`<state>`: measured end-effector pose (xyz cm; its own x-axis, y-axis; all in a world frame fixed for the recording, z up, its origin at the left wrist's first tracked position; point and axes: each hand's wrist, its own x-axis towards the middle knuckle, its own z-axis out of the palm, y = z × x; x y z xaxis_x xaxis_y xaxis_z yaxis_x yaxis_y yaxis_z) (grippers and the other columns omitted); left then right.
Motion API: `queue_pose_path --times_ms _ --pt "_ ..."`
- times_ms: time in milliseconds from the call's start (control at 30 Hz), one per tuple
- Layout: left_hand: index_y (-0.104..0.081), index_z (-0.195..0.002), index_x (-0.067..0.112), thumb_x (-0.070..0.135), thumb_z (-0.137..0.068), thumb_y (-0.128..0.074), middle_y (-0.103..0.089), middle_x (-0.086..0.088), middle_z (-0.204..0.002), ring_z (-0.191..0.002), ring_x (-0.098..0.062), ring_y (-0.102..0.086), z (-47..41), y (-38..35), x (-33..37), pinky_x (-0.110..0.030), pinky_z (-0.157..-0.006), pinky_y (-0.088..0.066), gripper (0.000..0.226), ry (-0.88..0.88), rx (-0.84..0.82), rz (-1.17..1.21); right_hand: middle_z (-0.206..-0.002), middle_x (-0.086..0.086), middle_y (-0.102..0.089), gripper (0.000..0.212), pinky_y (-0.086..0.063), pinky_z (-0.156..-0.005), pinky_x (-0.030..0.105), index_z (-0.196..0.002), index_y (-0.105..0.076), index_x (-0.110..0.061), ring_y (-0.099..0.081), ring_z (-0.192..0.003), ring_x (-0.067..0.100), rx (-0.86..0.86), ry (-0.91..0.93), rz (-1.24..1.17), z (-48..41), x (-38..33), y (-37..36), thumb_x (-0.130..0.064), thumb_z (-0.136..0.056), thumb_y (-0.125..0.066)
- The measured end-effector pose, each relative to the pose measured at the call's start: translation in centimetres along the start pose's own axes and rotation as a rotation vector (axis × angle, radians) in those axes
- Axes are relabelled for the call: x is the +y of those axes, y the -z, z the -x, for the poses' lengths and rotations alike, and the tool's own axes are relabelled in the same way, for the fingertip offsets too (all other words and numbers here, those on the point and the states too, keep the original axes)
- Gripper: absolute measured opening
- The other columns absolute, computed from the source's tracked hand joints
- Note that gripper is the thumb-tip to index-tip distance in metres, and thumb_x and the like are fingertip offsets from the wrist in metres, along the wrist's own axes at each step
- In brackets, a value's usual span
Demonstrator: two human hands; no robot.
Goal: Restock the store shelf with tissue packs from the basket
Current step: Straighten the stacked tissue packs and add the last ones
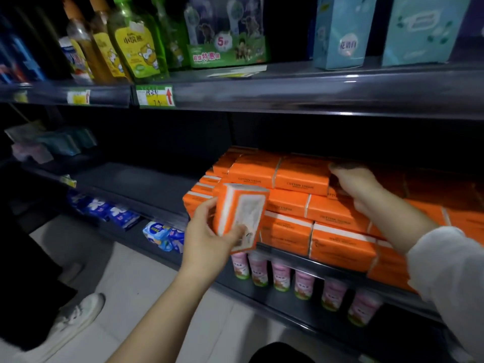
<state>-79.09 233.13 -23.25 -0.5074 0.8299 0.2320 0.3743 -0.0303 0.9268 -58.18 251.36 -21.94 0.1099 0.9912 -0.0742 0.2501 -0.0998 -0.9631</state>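
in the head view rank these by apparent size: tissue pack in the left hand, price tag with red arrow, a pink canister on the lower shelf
1. tissue pack: clearly largest, but nearest the camera
2. price tag and pink canister: too alike to rank; the canister's top is hidden

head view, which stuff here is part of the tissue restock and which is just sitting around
Job: tissue pack, left hand holding it, right hand on the orange stack, middle shelf.
Idle: green bottles, blue boxes, pink cans, blue packets, price tag.
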Motion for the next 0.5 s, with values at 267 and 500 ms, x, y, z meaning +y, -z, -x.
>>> queue_pose_path --times_ms 267,500 --pt "-0.057 -0.098 0.018 0.008 -0.091 -0.05 -0.068 0.002 -0.11 -0.105 -0.014 -0.059 1.8 -0.2 1.2 -0.031 -0.087 -0.041 0.014 -1.08 0.028 -0.625 -0.101 0.006 -0.068 0.05 -0.055 -0.073 0.035 -0.115 -0.059 -0.014 -0.066 -0.089 0.023 -0.597 -0.181 -0.179 10.2 0.0 0.4 -0.052 -0.083 -0.055" --pt "-0.051 -0.105 0.021 0.023 -0.088 -0.055 -0.057 0.002 -0.122 -0.113 -0.019 -0.05 3.5 -0.1 2.1 -0.035 -0.091 -0.039 0.017 -1.108 -0.088 -0.752 -0.105 0.016 -0.07 0.026 -0.053 -0.089 0.042 -0.109 -0.063 -0.005 -0.066 -0.101 0.03 -0.712 -0.235 -0.607 14.7 0.4 0.3 -0.022 -0.094 -0.051"
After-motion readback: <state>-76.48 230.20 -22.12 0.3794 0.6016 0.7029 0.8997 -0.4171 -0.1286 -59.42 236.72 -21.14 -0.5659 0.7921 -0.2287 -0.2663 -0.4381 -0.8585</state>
